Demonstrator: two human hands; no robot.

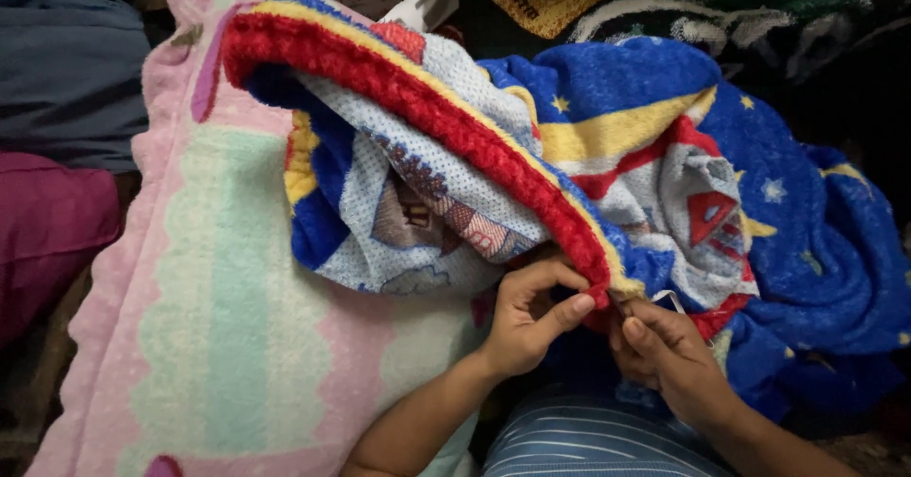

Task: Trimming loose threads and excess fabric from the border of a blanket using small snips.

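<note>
Head view: we pinch the blue blanket's red edge [446,121] with left hand [527,316] and right hand [664,349], the edge running up-left from them.

Fleecy blue blanket [607,107] with red and yellow border, stars, house prints, bunched, draped over pink towel

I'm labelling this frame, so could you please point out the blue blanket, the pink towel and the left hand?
Blue blanket [835,249]: head view, starry blue part.
Pink towel [228,306]: head view, pale green middle.
Left hand [527,316]: head view, back of hand.
</note>
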